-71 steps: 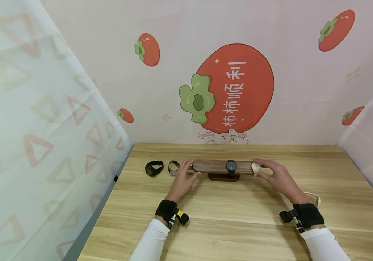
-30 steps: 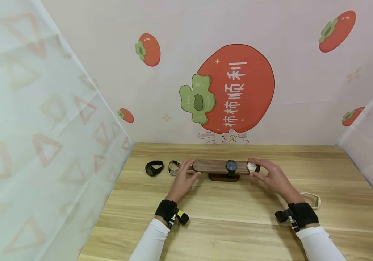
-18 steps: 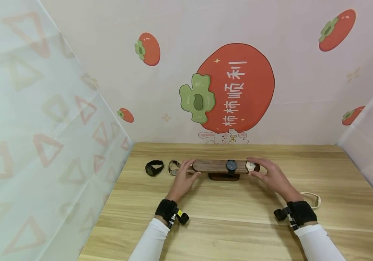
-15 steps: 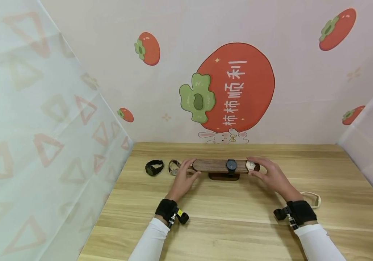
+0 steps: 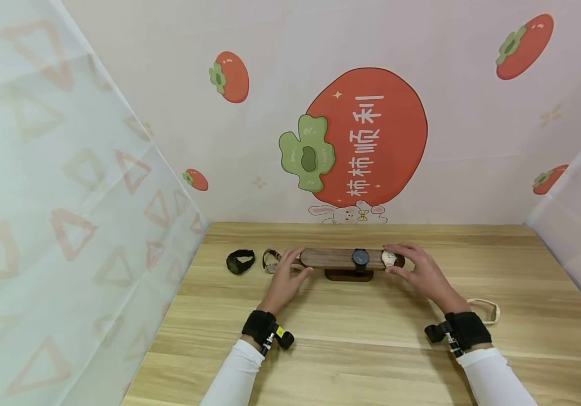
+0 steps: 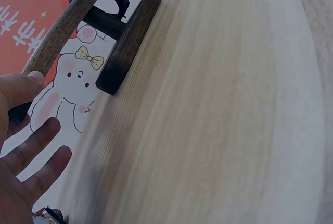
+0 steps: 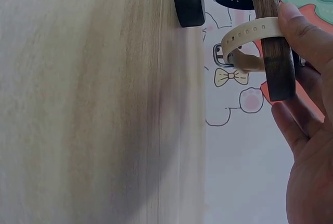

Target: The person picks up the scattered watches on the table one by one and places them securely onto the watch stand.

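A dark wooden watch stand [image 5: 328, 259] has a long bar raised on a short base, near the back of the table. My left hand [image 5: 285, 283] grips the bar's left end; in the left wrist view its thumb lies on the bar [image 6: 65, 30] and two fingers are spread away. A watch with a black strap [image 5: 360, 258] hangs round the bar right of centre. Near the right end sits a cream watch [image 5: 388, 258], pinched between thumb and fingers of my right hand [image 5: 426, 277]. In the right wrist view its buckled cream strap [image 7: 251, 33] loops loosely under the bar.
At the left, a black watch [image 5: 240, 263] lies on the wooden table [image 5: 351, 349]. Another watch [image 5: 271, 267] lies beside my left fingers, partly hidden. A cream band [image 5: 494, 313] lies near my right wrist, partly covered. A printed back wall [image 5: 453, 192] rises behind the table.
My right hand has moved left with the cream watch, sliding it from the bar's right end a short way inward. My left hand, the stand and the black-strapped watch look unmoved.
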`<state>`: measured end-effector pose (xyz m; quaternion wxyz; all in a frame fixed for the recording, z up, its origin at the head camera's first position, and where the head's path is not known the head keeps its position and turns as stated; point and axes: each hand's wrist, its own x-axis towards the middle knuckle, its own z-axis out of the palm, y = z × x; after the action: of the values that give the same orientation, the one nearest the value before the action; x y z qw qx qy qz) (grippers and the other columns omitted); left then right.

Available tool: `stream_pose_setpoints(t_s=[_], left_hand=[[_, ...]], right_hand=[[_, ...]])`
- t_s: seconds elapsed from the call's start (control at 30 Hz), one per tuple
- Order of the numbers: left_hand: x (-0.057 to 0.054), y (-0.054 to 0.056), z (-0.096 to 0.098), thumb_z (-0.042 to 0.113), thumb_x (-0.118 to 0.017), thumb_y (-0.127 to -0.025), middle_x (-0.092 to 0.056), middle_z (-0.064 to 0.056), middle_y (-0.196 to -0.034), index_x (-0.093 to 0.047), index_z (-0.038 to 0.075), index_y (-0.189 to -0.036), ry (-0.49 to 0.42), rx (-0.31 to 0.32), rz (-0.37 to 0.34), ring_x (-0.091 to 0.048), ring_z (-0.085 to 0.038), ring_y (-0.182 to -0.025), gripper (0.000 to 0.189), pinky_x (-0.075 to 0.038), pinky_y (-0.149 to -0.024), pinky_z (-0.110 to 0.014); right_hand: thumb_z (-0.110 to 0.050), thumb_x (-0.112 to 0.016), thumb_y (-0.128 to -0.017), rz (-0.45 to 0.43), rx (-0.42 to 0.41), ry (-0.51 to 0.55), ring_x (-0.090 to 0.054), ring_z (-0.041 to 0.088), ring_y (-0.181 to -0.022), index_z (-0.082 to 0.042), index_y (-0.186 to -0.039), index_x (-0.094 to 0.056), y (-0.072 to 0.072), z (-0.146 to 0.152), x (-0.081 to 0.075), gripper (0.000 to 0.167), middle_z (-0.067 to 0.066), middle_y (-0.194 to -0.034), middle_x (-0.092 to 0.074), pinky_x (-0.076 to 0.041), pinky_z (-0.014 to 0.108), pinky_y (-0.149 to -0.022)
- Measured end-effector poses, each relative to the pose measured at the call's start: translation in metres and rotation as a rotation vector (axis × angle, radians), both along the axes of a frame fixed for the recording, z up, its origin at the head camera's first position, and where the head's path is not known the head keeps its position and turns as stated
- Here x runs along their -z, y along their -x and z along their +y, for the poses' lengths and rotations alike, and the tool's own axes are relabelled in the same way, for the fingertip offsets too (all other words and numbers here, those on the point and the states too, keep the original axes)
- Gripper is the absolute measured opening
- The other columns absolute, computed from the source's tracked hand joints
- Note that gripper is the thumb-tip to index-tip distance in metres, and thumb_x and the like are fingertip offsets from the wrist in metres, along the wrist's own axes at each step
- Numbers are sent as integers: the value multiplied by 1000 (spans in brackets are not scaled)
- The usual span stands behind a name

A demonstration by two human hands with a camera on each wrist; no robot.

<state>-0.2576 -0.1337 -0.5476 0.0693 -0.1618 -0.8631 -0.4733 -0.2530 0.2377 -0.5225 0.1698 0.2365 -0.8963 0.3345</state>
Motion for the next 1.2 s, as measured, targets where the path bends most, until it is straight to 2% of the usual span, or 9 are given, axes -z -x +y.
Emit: stream_pose_setpoints(t_s=[0.17, 0.47, 0.73, 1.2], left_hand=[[0, -1, 0, 24, -74, -103, -47, -10, -162, -48, 20, -161, 4, -5, -13, -44, -34, -152, 63, -45, -121, -57], [0, 0, 1, 22, -75, -102, -47, -11, -162, -49, 20, -160, -3, -10, -4, -45, -35, -152, 63, -44, -122, -58], [1, 1, 1, 21, -73, -103, -47, -13, -162, -49, 13, -160, -3, -3, 4, -44, -37, -152, 63, -45, -120, -60], [3, 1, 0, 24, -73, -103, -48, -14, -161, -50, 16, -159, -9, 3, 28, -46, -38, -151, 61, -47, -118, -61]], right_hand=[[-8, -90, -84, 7, -3, 4, -62, 43, -125, -4, -137, -71, 0, -2, 0, 57, 21, -134, -68, -57, 66, -96], [-8, -90, -83, 19, -5, 12, -62, 43, -124, -5, -137, -71, 1, -3, 3, 57, 21, -133, -68, -58, 65, -95], [-8, -90, -84, 21, -3, 17, -62, 43, -123, -6, -138, -71, 1, -5, 3, 58, 22, -133, -67, -58, 65, -94], [-7, -90, -83, 15, -7, 50, -62, 40, -124, -7, -139, -70, 2, -12, 7, 59, 20, -133, -66, -58, 62, -95]])
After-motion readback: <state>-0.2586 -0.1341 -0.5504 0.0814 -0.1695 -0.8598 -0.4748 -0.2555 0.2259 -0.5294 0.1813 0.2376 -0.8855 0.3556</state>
